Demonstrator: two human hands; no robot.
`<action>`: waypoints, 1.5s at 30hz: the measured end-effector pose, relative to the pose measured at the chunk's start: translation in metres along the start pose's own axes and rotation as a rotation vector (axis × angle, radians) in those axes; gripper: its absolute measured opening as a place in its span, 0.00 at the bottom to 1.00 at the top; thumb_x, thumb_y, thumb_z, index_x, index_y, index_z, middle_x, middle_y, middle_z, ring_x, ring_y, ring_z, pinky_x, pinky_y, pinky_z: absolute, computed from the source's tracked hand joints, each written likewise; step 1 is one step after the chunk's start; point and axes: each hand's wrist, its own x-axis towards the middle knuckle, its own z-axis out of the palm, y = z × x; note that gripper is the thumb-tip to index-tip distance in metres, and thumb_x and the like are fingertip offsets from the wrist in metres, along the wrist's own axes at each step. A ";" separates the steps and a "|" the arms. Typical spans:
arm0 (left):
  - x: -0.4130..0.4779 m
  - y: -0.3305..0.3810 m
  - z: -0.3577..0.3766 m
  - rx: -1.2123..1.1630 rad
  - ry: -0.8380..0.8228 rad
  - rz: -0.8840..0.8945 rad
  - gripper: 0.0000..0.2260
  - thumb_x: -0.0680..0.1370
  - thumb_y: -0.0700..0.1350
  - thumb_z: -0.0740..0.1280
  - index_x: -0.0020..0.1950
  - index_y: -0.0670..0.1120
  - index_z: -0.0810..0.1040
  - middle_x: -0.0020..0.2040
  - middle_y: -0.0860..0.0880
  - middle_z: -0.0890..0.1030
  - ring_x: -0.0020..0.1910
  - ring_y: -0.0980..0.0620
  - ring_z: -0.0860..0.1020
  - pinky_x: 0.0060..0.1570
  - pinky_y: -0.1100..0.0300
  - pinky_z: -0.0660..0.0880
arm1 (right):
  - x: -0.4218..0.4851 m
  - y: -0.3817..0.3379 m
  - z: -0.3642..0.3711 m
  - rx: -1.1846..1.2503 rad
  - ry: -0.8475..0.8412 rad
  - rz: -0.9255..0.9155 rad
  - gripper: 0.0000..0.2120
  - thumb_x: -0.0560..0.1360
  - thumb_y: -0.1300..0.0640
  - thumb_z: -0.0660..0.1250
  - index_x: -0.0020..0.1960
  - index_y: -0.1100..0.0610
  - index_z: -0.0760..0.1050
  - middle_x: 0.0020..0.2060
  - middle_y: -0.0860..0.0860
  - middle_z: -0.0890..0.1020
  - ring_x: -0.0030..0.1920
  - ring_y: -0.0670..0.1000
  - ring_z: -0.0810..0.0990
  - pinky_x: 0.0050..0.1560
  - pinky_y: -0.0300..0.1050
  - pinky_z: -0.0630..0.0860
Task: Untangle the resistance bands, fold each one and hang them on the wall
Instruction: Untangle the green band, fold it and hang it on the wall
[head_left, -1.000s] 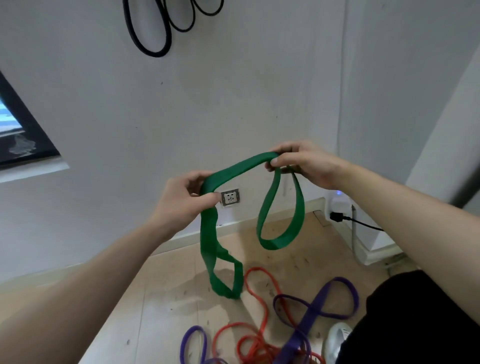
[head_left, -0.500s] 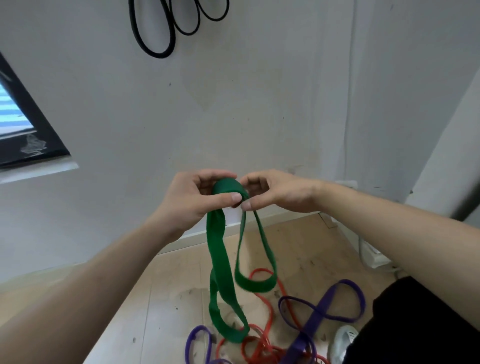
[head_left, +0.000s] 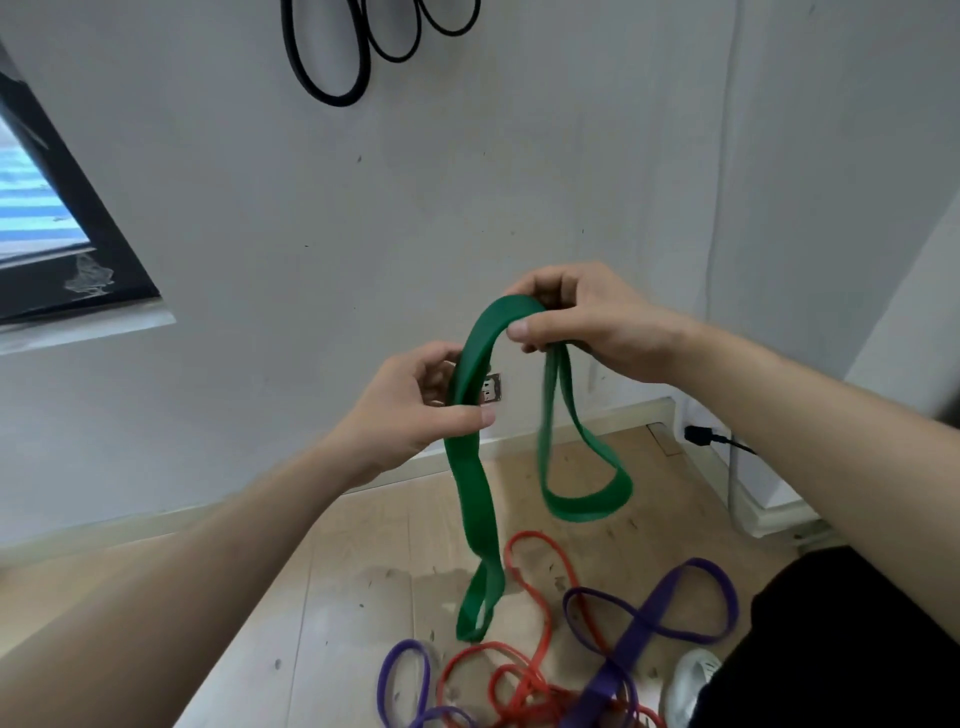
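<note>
A: Nearest first, quick. What's lying closest?
B: Some black clothing (head_left: 831, 649) is filling the near right corner, and a white shoe (head_left: 691, 686) is poking out beside it on the floor (head_left: 363, 571). A red band (head_left: 537, 534) and a purple band (head_left: 649, 621) are lying tangled at the floor's near edge, the purple one crossing itself like a figure eight. Another purple loop (head_left: 410, 644) is sitting left of the red coils.
A: Hands?
B: Both are holding the green band (head_left: 470, 483) up in the air over that tangle. The left hand (head_left: 410, 410) is pinching it between thumb and curled fingers. A long doubled stretch is dangling straight down from that pinch. Can't tell if its low end is touching the floor.
A: Right one?
B: The right hand (head_left: 587, 325) is sitting higher and a bit farther out, thumb and fingers pinching the band's top bend. A shorter open loop is hanging from it, clear of the floor. The band is arching between the two hands.
A: Behind?
B: A wall socket (head_left: 491, 389) is showing just past the left fingers, low on the wall (head_left: 519, 182). A black plug (head_left: 698, 435) is sitting by the floor's far right corner. The black bands (head_left: 332, 98) are hanging high on the wall. A dark-framed window (head_left: 104, 234) is showing at the wall's left edge.
</note>
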 end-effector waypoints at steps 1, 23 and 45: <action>0.000 0.001 0.001 -0.002 0.004 0.005 0.19 0.70 0.34 0.78 0.58 0.45 0.80 0.42 0.47 0.83 0.44 0.48 0.83 0.54 0.46 0.82 | -0.001 0.000 -0.004 0.016 0.010 0.003 0.08 0.70 0.61 0.73 0.49 0.57 0.80 0.38 0.45 0.83 0.40 0.44 0.80 0.45 0.37 0.77; -0.004 0.006 0.000 -0.027 -0.069 0.059 0.26 0.70 0.32 0.77 0.64 0.49 0.78 0.38 0.44 0.84 0.41 0.45 0.83 0.48 0.50 0.83 | -0.010 0.018 0.017 -0.162 -0.172 0.194 0.11 0.73 0.69 0.73 0.54 0.64 0.78 0.50 0.60 0.84 0.53 0.57 0.84 0.61 0.53 0.78; 0.004 -0.021 0.002 0.164 -0.091 -0.029 0.17 0.67 0.41 0.78 0.54 0.47 0.80 0.48 0.45 0.84 0.51 0.47 0.83 0.54 0.52 0.81 | -0.014 0.006 -0.009 0.006 -0.028 0.120 0.09 0.74 0.70 0.69 0.51 0.60 0.79 0.40 0.49 0.82 0.41 0.45 0.79 0.46 0.38 0.77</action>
